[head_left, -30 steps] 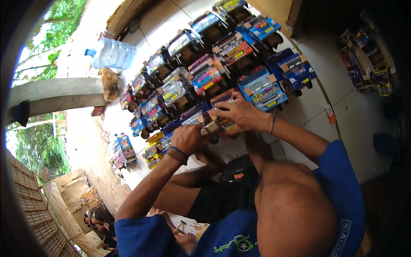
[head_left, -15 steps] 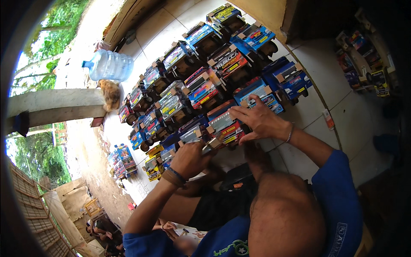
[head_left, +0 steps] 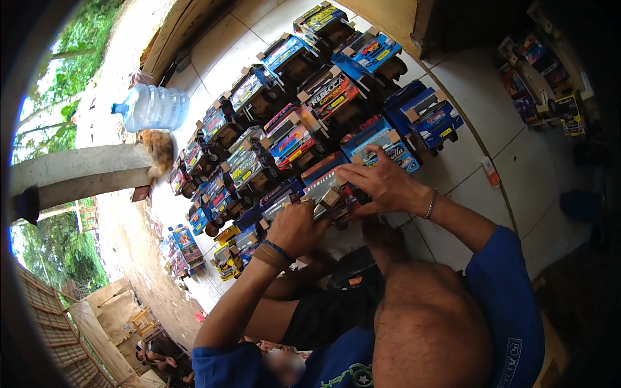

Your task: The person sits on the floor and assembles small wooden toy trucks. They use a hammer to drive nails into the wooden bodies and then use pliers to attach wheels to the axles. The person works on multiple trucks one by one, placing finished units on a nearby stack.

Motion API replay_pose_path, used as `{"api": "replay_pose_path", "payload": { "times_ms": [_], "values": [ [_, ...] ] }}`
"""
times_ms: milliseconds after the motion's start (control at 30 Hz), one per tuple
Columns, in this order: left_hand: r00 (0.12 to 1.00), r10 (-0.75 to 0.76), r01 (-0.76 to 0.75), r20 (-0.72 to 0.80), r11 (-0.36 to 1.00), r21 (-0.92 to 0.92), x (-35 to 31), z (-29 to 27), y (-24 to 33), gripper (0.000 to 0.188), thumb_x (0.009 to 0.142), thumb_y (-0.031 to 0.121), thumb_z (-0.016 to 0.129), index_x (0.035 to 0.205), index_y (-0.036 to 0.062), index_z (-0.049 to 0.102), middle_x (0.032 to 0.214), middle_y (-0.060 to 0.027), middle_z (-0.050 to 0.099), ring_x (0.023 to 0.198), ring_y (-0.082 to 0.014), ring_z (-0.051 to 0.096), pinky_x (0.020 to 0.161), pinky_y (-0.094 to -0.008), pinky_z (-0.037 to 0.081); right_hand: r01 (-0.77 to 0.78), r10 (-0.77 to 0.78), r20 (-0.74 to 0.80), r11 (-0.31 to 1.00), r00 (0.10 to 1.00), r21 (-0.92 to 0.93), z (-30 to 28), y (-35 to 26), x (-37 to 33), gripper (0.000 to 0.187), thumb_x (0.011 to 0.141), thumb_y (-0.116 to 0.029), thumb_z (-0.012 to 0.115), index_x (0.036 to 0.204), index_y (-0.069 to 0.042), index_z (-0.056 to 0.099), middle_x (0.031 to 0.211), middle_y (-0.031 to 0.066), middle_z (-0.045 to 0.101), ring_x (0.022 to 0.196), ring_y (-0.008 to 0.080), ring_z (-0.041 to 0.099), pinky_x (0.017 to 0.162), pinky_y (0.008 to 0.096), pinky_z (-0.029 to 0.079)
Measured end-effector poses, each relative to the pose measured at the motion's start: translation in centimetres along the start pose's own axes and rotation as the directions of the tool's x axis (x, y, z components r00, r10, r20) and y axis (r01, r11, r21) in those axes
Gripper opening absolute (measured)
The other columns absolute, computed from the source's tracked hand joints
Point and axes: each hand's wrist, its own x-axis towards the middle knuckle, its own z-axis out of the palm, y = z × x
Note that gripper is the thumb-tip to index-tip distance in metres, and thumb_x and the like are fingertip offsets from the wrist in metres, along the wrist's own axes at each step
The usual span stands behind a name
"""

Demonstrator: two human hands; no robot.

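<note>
Tiled floor (head_left: 466, 97) carries toy trucks in rows; left hand (head_left: 299, 227) and right hand (head_left: 381, 184) both grip one truck (head_left: 326, 191), steadying it.

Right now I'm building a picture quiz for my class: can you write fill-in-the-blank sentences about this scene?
1. Both hands, the left hand and the right hand, rest on one toy ____.
2. The toy trucks stand in rows on a tiled ____.
3. A large water bottle of clear ____ plastic lies on its side beyond the rows.
4. The right wrist wears a thin ____.

Missing words: truck; floor; blue; bracelet
</note>
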Motion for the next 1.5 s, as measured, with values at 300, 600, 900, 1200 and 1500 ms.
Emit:
{"api": "replay_pose_path", "payload": {
  "times_ms": [300, 600, 900, 1200, 1500],
  "values": [
    [0.999, -0.025, 0.024, -0.029, 0.999, -0.038, 0.4, 1.7, -0.6, 0.05, 0.089, 0.042, 0.066, 0.092, -0.0074, 0.065, 0.077, -0.0316, 0.065, 0.08, -0.0474, 0.065, 0.071, -0.0537, 0.053, -0.007, 0.007, 0.014, 1.0, 1.0, 0.009, -0.2, -0.2, -0.1, 0.085, 0.072, -0.055, 0.077, 0.133, -0.001, 0.055, 0.129, 0.0108, 0.062, 0.117, 0.0206, 0.061, 0.111, 0.0498, 0.029],
    [0.974, -0.206, 0.205, -0.089, 0.978, -0.022, 1.0, 3.5, 0.2, 0.045, 0.091, 0.05, 0.063, 0.098, 0.0062, 0.074, 0.075, -0.0224, 0.069, 0.075, -0.0405, 0.069, 0.069, -0.0475, 0.054, 0.018, -0.018, -0.01, 1.0, 1.0, -0.025, 0.1, 0.2, -0.4, 0.08, 0.071, -0.052, 0.079, 0.131, -0.004, 0.056, 0.126, 0.0089, 0.062, 0.115, 0.0197, 0.061, 0.108, 0.0482, 0.031],
    [0.967, -0.19, 0.191, -0.172, 0.981, -0.011, 0.6, 3.6, -0.4, 0.055, 0.084, 0.054, 0.069, 0.086, -0.0011, 0.072, 0.081, -0.0276, 0.069, 0.08, -0.0447, 0.068, 0.071, -0.0513, 0.054, 0.075, -0.073, 0.019, 0.989, 0.997, -0.131, 0.5, 0.5, 0.1, 0.081, 0.072, -0.055, 0.079, 0.134, -0.01, 0.052, 0.125, 0.0062, 0.063, 0.117, 0.0196, 0.06, 0.106, 0.0481, 0.031],
    [0.992, -0.072, 0.068, 0.105, 0.997, 0.04, -0.6, -2.2, -1.8, 0.066, 0.084, 0.063, 0.064, 0.099, -0.0009, 0.071, 0.088, -0.027, 0.07, 0.084, -0.041, 0.07, 0.081, -0.0483, 0.054, 0.05, -0.05, 0.008, 0.979, 0.999, -0.198, -2.9, 0.7, -1.2, 0.112, 0.064, -0.071, 0.074, 0.149, -0.007, 0.04, 0.142, 0.0106, 0.053, 0.126, 0.023, 0.054, 0.108, 0.0483, 0.03],
    [0.992, 0.126, -0.13, 0.031, 0.966, 0.224, 3.0, -3.4, 3.6, 0.057, 0.087, 0.052, 0.066, 0.125, 0.0094, 0.064, 0.083, -0.0219, 0.07, 0.081, -0.0412, 0.068, 0.077, -0.0508, 0.054, -0.02, 0.069, 0.268, 0.983, 0.961, -0.183, -6.0, 3.6, -0.5, 0.118, 0.059, -0.067, 0.081, 0.152, -0.011, 0.035, 0.149, 0.0099, 0.047, 0.119, 0.0343, 0.057, 0.108, 0.0522, 0.029]
  ]
}}
